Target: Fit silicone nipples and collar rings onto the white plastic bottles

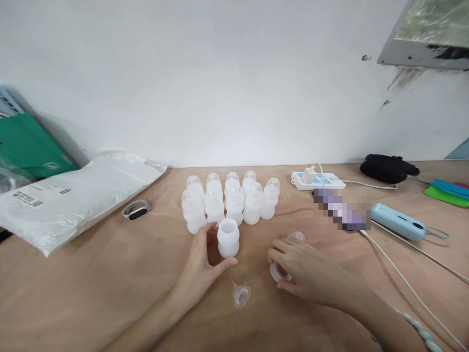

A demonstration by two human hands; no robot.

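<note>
My left hand point(205, 261) curls around the base of an open, translucent white bottle body point(228, 238) that stands upright on the wooden table point(91, 288). My right hand point(311, 271) lies over a white screw ring point(278, 272), fingers closed on it; a clear cap point(296, 237) sits just beyond the fingers. A clear silicone teat point(241, 294) lies on its side between the two hands. Behind the open bottle stands a cluster of several capped small bottles point(230, 200).
A large white plastic bag point(73, 195) and a green box point(29, 146) lie at the left, with a wrist band point(135, 210) beside them. At the right are a power strip point(317, 181), a black object point(388, 167), a light blue device point(397, 221) and trailing cables point(403, 278).
</note>
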